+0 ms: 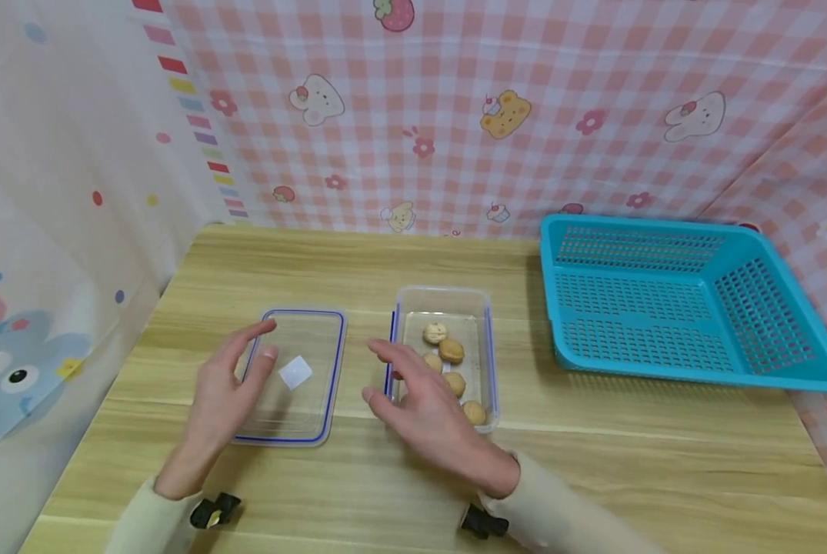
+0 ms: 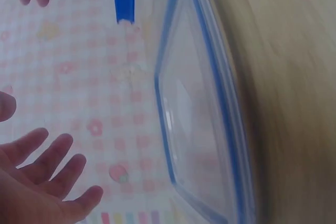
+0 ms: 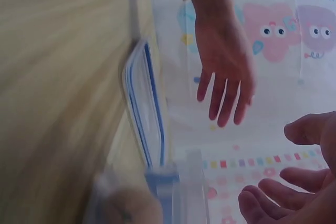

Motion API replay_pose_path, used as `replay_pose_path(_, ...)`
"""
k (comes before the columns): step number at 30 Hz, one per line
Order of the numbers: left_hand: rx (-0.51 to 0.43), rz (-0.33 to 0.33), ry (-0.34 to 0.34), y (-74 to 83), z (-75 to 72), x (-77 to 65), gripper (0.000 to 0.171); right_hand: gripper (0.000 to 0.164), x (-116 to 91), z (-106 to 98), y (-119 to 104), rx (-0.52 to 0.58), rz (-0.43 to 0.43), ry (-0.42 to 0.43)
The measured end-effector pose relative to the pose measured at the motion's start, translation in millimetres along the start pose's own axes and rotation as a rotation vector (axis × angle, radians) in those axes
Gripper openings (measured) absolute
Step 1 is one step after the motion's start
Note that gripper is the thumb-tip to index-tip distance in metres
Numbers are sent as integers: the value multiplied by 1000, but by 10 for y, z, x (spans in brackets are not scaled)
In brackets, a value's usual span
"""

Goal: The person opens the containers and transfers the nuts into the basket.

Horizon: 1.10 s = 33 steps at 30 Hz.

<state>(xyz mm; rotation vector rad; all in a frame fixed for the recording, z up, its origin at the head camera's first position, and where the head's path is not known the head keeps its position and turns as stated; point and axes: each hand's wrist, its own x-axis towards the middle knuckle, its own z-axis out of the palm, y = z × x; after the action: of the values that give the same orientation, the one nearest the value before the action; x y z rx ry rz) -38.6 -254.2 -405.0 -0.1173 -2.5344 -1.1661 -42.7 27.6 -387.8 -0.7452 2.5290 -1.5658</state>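
Note:
A clear plastic container holding several walnuts stands on the table with no lid on it. Its flat lid, edged in blue and bearing a white square label, lies to the left. My left hand hovers over the lid's left side, fingers relaxed and holding nothing. Over the container's front left part is my right hand, also free of any object, thumb and fingers spread apart. It covers part of the container and some walnuts in the head view.
A turquoise perforated basket sits at the right rear of the wooden table. Behind the table hangs a pink checked cloth, and a white patterned cloth hangs at the left.

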Motion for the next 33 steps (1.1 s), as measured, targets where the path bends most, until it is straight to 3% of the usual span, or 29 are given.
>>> replay_pose_path(5, -26, 82, -9, 120, 142, -6, 37, 51, -45, -175, 110, -33, -77, 12)
replay_pose_path(11, -24, 159, -63, 255, 326, -5, 41, 48, -65, -352, 230, -123, -93, 19)
replay_pose_path(17, 29, 187, -193, 365, 487, 7, 47, 47, -70, -475, 356, -224, -131, 52)
replay_pose_path(24, 133, 223, -340, 478, 648, 29, 61, 47, -19, -610, 492, -263, -184, 74)
replay_pose_path(33, 277, 252, -492, 558, 819, 71, 81, 45, 128, -768, 621, -334, -159, 73)
